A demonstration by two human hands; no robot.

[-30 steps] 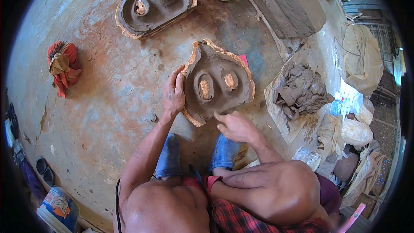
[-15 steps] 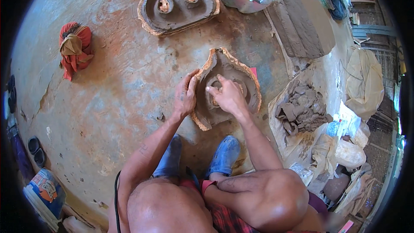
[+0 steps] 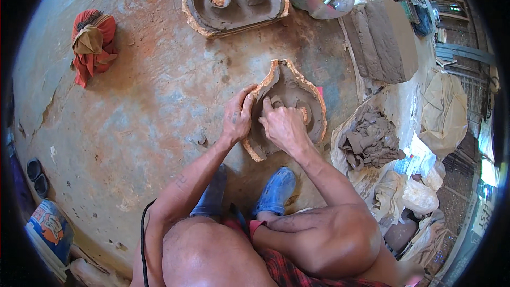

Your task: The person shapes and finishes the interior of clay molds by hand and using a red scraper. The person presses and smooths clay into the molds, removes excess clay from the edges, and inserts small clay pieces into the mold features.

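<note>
A plaster-like mould (image 3: 257,153) with a pale, rough orange rim lies on the floor before me, lined with grey-brown wet clay (image 3: 291,87). My left hand (image 3: 237,116) grips its left wall, fingertips over the rim and thumb near the edge. Inside the mould, my right hand (image 3: 287,126) presses its extended index finger against the clay on the left side. The thumb stands apart, and the other fingers are bent. It holds nothing that I can see. That hand partly covers the raised rings in the mould's middle.
Farther off lies a similar clay-lined mould (image 3: 231,33). A basin (image 3: 341,8) with small tools stands beside it. To the right are a large clay block (image 3: 380,40) and a heap of clay scraps (image 3: 370,137) on sheeting. A red cloth bundle (image 3: 94,48) sits at left.
My right hand has turned and shifted slightly, its index finger now against the clay nearer the left wall. My left hand stays on the rim. The whole view has shifted a little.
</note>
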